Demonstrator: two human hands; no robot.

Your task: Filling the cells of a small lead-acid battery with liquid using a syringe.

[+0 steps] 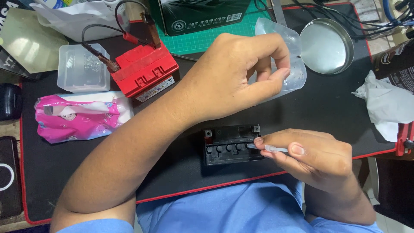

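My left hand [235,77] reaches across the black mat and pinches the rim of a clear plastic container [290,64] between thumb and fingers. My right hand [308,157] holds a thin clear plastic dropper [271,149] with its tip over the top of a small black battery [230,144]. The battery lies near the mat's front edge and shows a row of round filler holes. My left forearm crosses in front of the battery's left side.
A red battery [144,71] with clip leads stands at the back left, beside a clear plastic box [82,69] and a pink tissue pack [77,116]. A round metal tin [326,45] and a crumpled white tissue [384,105] lie to the right. A dark carton [202,15] rests on a green cutting mat.
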